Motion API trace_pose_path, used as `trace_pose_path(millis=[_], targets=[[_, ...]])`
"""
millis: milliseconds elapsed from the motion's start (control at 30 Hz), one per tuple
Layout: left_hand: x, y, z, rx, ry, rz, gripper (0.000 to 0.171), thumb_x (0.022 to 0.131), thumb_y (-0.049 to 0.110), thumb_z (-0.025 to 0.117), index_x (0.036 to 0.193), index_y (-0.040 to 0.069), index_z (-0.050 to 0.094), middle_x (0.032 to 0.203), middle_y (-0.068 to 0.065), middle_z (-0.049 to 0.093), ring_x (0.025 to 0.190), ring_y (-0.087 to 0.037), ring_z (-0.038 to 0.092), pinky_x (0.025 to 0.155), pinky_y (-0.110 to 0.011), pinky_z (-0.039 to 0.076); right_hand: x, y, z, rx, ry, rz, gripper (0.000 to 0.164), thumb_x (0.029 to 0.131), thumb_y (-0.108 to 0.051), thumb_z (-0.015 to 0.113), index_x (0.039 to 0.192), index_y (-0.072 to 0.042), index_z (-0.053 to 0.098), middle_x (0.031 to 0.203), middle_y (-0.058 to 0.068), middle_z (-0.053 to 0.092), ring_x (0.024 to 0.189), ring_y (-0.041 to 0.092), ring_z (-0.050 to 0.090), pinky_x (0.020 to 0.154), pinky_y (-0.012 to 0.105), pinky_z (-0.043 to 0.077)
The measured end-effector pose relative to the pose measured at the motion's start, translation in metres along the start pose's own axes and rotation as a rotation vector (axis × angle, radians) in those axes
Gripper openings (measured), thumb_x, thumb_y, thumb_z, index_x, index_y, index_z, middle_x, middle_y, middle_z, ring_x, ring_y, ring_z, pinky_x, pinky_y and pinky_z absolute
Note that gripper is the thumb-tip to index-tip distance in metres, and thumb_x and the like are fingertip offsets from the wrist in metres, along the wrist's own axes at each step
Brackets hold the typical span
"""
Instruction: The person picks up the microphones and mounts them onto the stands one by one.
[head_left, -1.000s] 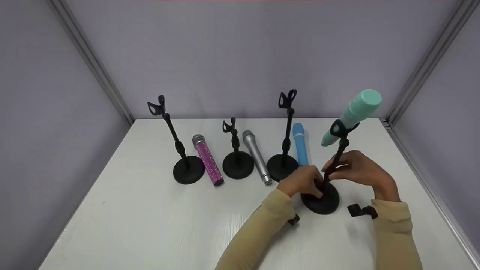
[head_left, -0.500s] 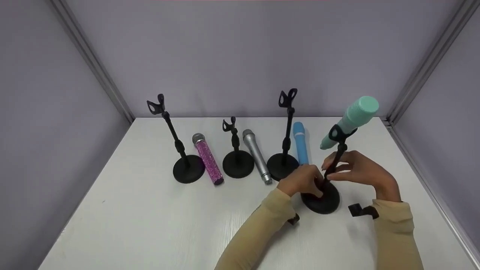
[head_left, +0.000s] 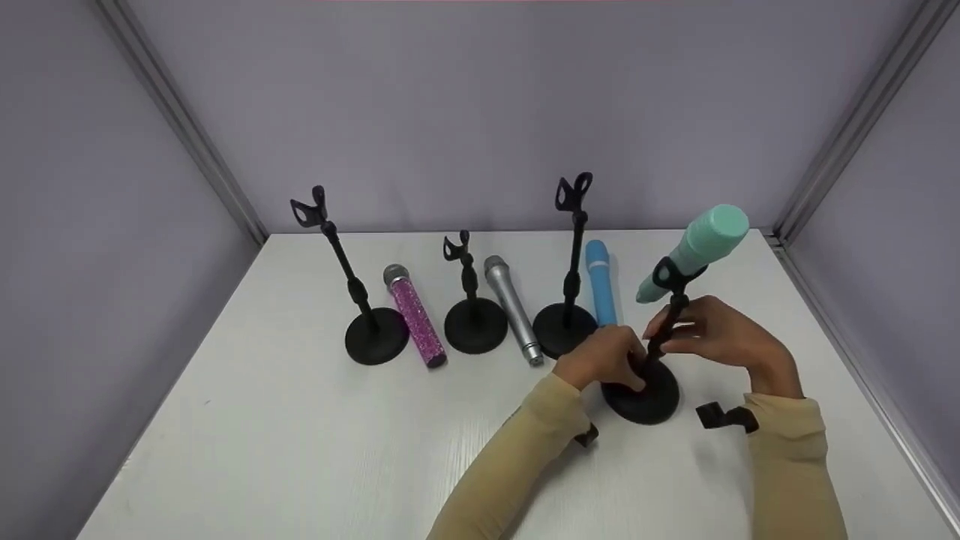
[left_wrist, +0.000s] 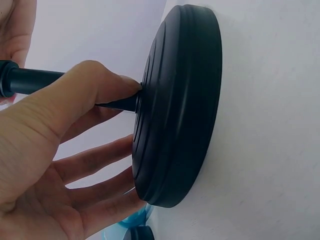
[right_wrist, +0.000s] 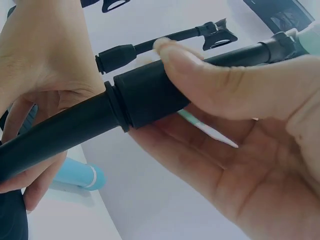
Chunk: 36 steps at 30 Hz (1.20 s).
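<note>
A black desk microphone stand (head_left: 643, 405) stands at the table's right, a mint-green microphone (head_left: 709, 238) tilted in its clip. My left hand (head_left: 604, 358) pinches the foot of its pole; in the left wrist view the thumb lies along the pole, and other fingers touch the round base (left_wrist: 182, 110). Higher up, my right hand (head_left: 724, 334) grips the pole. The right wrist view shows that thumb pressed on the thick collar (right_wrist: 147, 95), fingers underneath it. Just beyond my left hand lies a blue microphone (head_left: 601, 285), its near end hidden.
Three more black stands with vacant clips stand to the left: a tall one (head_left: 377, 337), a short one (head_left: 476, 328) and another tall one (head_left: 562, 330). Between them lie a pink glitter microphone (head_left: 417, 319) and a silver microphone (head_left: 514, 311). Grey panels (head_left: 480, 112) enclose the table.
The mint-green microphone and its clip have come down toward my right hand, so the pole shows shorter. Both hands keep their places on the stand.
</note>
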<state>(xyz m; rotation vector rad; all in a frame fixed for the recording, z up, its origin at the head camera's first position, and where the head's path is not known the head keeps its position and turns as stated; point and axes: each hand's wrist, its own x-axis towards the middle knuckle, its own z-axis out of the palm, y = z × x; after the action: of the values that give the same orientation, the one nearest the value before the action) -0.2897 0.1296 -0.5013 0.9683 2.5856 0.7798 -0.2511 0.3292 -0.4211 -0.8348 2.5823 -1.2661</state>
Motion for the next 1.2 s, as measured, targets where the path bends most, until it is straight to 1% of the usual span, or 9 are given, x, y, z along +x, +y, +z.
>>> trace_pose_path(millis=[233, 400, 467, 567, 700, 800, 933, 1000, 1200], targets=[[-0.0011, 0.0005, -0.0029, -0.003, 0.007, 0.018, 0.015, 0.082, 0.018, 0.088, 0.096, 0.018, 0.081, 0.078, 0.012, 0.072, 0.065, -0.002, 0.058, 0.061, -0.013, 0.049, 0.0008, -0.0008, -0.0007, -0.031, -0.017, -0.029, 0.014, 0.093, -0.007, 0.075, 0.106, -0.010, 0.078, 0.109, 0.012, 0.077, 0.100, 0.003, 0.070, 0.085, 0.018, 0.055], [-0.0006, 0.0015, -0.0045, -0.016, -0.007, -0.002, 0.015, 0.082, 0.018, 0.088, 0.095, 0.019, 0.081, 0.078, 0.012, 0.072, 0.066, -0.003, 0.058, 0.062, -0.014, 0.049, 0.0013, -0.0002, -0.0008, 0.027, -0.030, -0.051, 0.016, 0.092, -0.007, 0.077, 0.108, -0.005, 0.075, 0.110, 0.017, 0.075, 0.104, 0.002, 0.069, 0.090, 0.017, 0.055], [0.0000, 0.0014, -0.0047, -0.015, -0.007, 0.003, 0.014, 0.083, 0.019, 0.088, 0.095, 0.019, 0.081, 0.077, 0.012, 0.072, 0.065, -0.003, 0.058, 0.061, -0.014, 0.048, 0.0022, 0.0004, -0.0005, 0.051, -0.027, -0.050, 0.018, 0.090, -0.008, 0.079, 0.107, -0.005, 0.074, 0.108, 0.014, 0.074, 0.104, 0.003, 0.070, 0.091, 0.018, 0.056], [0.0008, 0.0010, -0.0059, 0.008, 0.005, 0.050, 0.012, 0.082, 0.018, 0.088, 0.092, 0.017, 0.082, 0.075, 0.011, 0.072, 0.063, -0.001, 0.056, 0.060, -0.012, 0.047, 0.0035, 0.0007, -0.0007, 0.055, -0.021, -0.048, 0.018, 0.089, -0.009, 0.080, 0.105, -0.005, 0.073, 0.105, 0.006, 0.076, 0.100, 0.005, 0.072, 0.088, 0.021, 0.057], [0.0015, 0.0003, -0.0068, 0.029, 0.018, 0.102, 0.011, 0.082, 0.017, 0.088, 0.091, 0.015, 0.082, 0.075, 0.009, 0.074, 0.061, 0.001, 0.053, 0.058, -0.011, 0.045, 0.0043, 0.0013, -0.0029, 0.059, -0.051, -0.057, 0.016, 0.093, -0.007, 0.075, 0.108, -0.002, 0.073, 0.106, -0.004, 0.076, 0.098, 0.008, 0.074, 0.088, 0.021, 0.057], [0.0018, 0.0000, -0.0063, 0.017, 0.013, 0.082, 0.013, 0.082, 0.018, 0.088, 0.093, 0.015, 0.082, 0.076, 0.010, 0.074, 0.062, 0.001, 0.054, 0.059, -0.011, 0.046, 0.0042, 0.0017, -0.0047, 0.057, -0.083, -0.070, 0.017, 0.096, -0.003, 0.069, 0.113, -0.002, 0.072, 0.110, -0.005, 0.074, 0.098, 0.009, 0.073, 0.089, 0.019, 0.056], [0.0012, 0.0002, -0.0050, 0.021, 0.009, 0.048, 0.018, 0.081, 0.020, 0.089, 0.097, 0.015, 0.082, 0.080, 0.011, 0.075, 0.066, 0.000, 0.057, 0.063, -0.011, 0.047, 0.0027, 0.0029, -0.0054, 0.066, -0.103, -0.073, 0.023, 0.098, 0.000, 0.066, 0.120, -0.001, 0.071, 0.114, -0.001, 0.074, 0.101, 0.009, 0.074, 0.091, 0.018, 0.055], [0.0014, -0.0004, -0.0037, 0.030, 0.010, 0.044, 0.021, 0.080, 0.020, 0.090, 0.099, 0.015, 0.082, 0.084, 0.011, 0.076, 0.068, 0.000, 0.058, 0.065, -0.010, 0.048, 0.0013, 0.0033, -0.0051, 0.063, -0.104, -0.053, 0.024, 0.098, -0.001, 0.066, 0.122, -0.002, 0.071, 0.116, 0.000, 0.075, 0.102, 0.009, 0.074, 0.091, 0.017, 0.055], [0.0012, -0.0012, -0.0010, 0.013, 0.007, 0.032, 0.020, 0.080, 0.019, 0.090, 0.098, 0.017, 0.082, 0.084, 0.012, 0.076, 0.069, 0.001, 0.059, 0.065, -0.010, 0.049, -0.0007, 0.0051, -0.0050, 0.050, -0.107, 0.003, 0.025, 0.097, -0.012, 0.071, 0.122, -0.006, 0.071, 0.117, 0.012, 0.076, 0.104, 0.009, 0.074, 0.092, 0.018, 0.055]])
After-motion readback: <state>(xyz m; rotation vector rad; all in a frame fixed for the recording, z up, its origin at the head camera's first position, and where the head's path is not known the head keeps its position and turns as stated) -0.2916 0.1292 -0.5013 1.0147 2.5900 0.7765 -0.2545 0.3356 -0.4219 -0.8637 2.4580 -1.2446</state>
